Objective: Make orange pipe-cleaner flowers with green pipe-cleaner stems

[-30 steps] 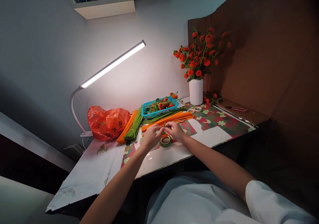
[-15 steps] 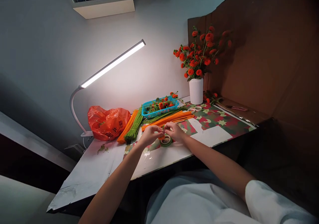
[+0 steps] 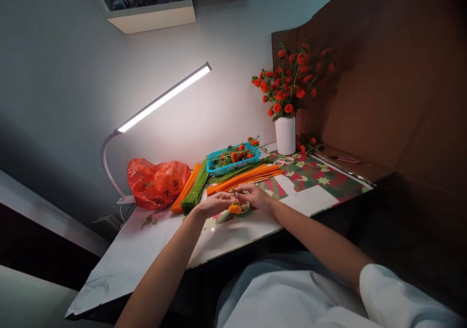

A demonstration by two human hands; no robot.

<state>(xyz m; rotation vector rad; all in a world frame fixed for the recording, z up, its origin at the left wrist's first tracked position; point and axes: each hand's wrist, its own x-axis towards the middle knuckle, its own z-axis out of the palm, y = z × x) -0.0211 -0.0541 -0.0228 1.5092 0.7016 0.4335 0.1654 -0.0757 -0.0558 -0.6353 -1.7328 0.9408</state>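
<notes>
My left hand (image 3: 215, 203) and my right hand (image 3: 255, 195) meet over the desk, both pinching a small orange pom-pom flower (image 3: 235, 208) on a short green stem. The flower hangs between the fingertips, head down. Just under it lies a roll of green tape (image 3: 245, 209) on the patterned mat (image 3: 321, 177). Bundles of orange pipe cleaners (image 3: 248, 176) and green pipe cleaners (image 3: 197, 188) lie right behind my hands.
A blue basket (image 3: 233, 159) of finished flowers stands behind the bundles. A white vase (image 3: 285, 135) of orange flowers is at the back right, an orange plastic bag (image 3: 156, 183) at the left. A lit desk lamp (image 3: 160, 98) arches overhead. Brown cardboard (image 3: 379, 75) walls the right side.
The hands have sunk slightly toward the desk, and the flower has turned so its orange head shows below the fingers instead of the green stem standing up.
</notes>
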